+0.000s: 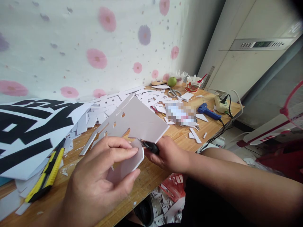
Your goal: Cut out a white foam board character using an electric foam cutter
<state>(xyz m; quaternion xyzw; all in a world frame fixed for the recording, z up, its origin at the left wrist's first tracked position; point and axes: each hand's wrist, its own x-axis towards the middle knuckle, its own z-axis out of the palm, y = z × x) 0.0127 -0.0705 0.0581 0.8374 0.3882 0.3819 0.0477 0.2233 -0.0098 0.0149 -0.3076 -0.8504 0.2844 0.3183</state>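
Observation:
My left hand (pixel 104 176) is closed on a white foam board (pixel 144 121), its thumb and fingers pinching a near strip of it. The board is tilted above the table and has several small cut-out holes. My right hand (pixel 171 154) grips what look like black-handled scissors (pixel 151 146) at the board's near edge. Their blades are mostly hidden by the board and my left fingertips. A yellow and black utility knife (pixel 47 171) lies to the left of my left hand.
White offcuts (pixel 106 104) are heaped along the wall. Printed black-and-white sheets (pixel 35 132) lie at left. Farther right are metal scissors (pixel 174 93), a green apple (pixel 172 82), a paper cup (pixel 193 84), a blue glue gun (pixel 209 112) and a power strip (pixel 222 102) with cables.

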